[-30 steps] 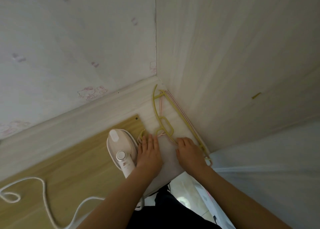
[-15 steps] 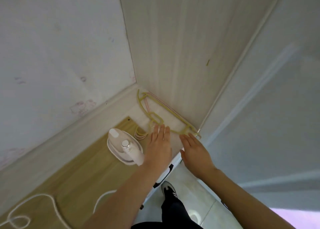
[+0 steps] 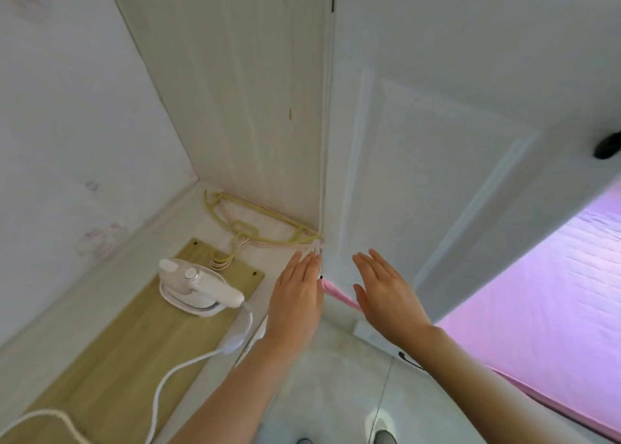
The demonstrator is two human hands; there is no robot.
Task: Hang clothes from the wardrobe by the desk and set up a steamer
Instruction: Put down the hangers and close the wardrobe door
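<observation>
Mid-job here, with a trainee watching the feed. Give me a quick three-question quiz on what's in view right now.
1. True or false: the left hand and the right hand both have straight fingers and hold nothing.
2. The yellow and pink hangers lie: A) in the back corner of the desk; B) on the floor; C) on the bed.
3. Fill in: the cord of the handheld steamer is ____.
Key: 1 true; 2 A; 3 white.
</observation>
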